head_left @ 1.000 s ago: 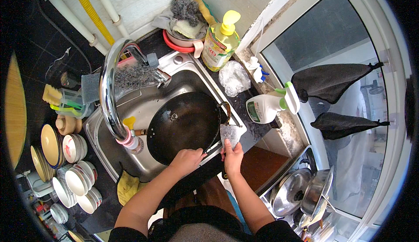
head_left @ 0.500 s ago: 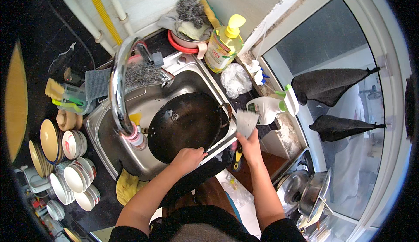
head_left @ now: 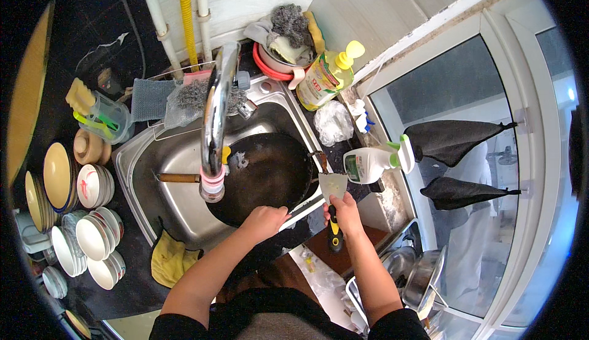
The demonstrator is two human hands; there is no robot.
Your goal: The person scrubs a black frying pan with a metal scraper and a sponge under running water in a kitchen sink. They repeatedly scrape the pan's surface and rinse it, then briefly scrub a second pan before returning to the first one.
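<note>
On my remote feed, left hand (head_left: 265,222) closed on rim of black wok (head_left: 268,174), wok in sink (head_left: 178,211) at that hand's twelve o'clock, right hand (head_left: 345,215) gripping scraper (head_left: 332,186), blade toward eleven

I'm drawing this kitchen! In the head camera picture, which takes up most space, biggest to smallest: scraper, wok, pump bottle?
Largest to smallest, by area shown:
1. Wok
2. Pump bottle
3. Scraper, partly covered by the right hand

Lbl (head_left: 317,87) w/ red lettering on yellow-pump btl (head_left: 326,76), green lbl (head_left: 352,166) on wht spray btl (head_left: 370,164), latter's print too sm. to read.
</note>
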